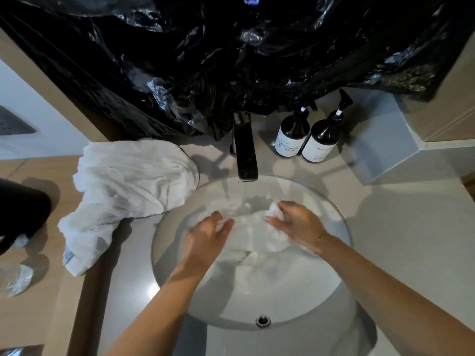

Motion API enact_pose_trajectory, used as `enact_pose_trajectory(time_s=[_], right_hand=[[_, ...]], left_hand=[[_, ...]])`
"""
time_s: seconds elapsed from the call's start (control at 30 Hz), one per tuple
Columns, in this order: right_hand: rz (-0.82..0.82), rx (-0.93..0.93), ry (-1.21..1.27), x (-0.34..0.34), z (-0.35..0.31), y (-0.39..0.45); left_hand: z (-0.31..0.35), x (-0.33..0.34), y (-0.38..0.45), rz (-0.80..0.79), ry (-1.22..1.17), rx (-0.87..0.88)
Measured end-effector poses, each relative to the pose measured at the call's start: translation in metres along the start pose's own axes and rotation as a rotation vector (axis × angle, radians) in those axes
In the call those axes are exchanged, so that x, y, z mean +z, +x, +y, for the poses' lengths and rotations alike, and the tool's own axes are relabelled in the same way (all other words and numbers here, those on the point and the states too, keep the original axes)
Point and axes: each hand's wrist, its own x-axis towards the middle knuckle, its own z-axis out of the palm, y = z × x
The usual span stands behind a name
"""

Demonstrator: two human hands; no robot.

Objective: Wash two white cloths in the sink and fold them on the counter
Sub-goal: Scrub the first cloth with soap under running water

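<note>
Labels first: we see two dark pump bottles [309, 134] standing side by side on the desk [401, 227] in the upper right of the frame, just right of the black faucet [246, 152]. Each carries a white label; on the right one we can read only "Room", the rest is too small or turned away.

The round sink [295, 299] in the middle of the frame holds shallow water, and a thin stream runs into it from the faucet. A wet white cloth [259, 235] lies in the water under the stream. Our left hand [208, 237] has its fingers curled into the cloth's left part, and our right hand [298, 227] pinches a bunched corner of it.

The second white cloth [123, 194] lies crumpled on the desk at the left of the frame, touching the sink's rim. Black plastic sheeting [231, 55] fills the top of the frame.
</note>
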Motion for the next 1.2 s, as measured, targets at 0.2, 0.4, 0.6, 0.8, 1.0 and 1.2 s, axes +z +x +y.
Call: enact_pose_trajectory(time_s=[0.2, 0.4, 0.6, 0.8, 1.0, 1.2], right_hand=[[-0.093, 0.087, -0.407, 0.097, 0.021, 0.002], [-0.025, 0.122, -0.423, 0.121, 0.024, 0.034], [-0.078, 0.229, -0.193, 0.108, 0.028, 0.061], [0.005, 0.321, 0.384, 0.065, 0.025, 0.051], [0.019, 0.286, 0.936, -0.004, -0.002, 0.012], [0.198, 0.207, 0.745, -0.028, -0.016, -0.006]], left_hand=[[-0.024, 0.081, 0.007, -0.129, 0.306, -0.05], [-0.022, 0.092, 0.024, -0.15, -0.101, -0.292], [-0.01, 0.085, 0.042, -0.209, -0.274, -0.562], [-0.005, 0.066, 0.039, -0.406, -0.199, -0.389], [0.017, 0.038, 0.012, -0.481, -0.501, -0.239], [0.031, 0.0, -0.003, -0.406, -0.462, -0.134]])
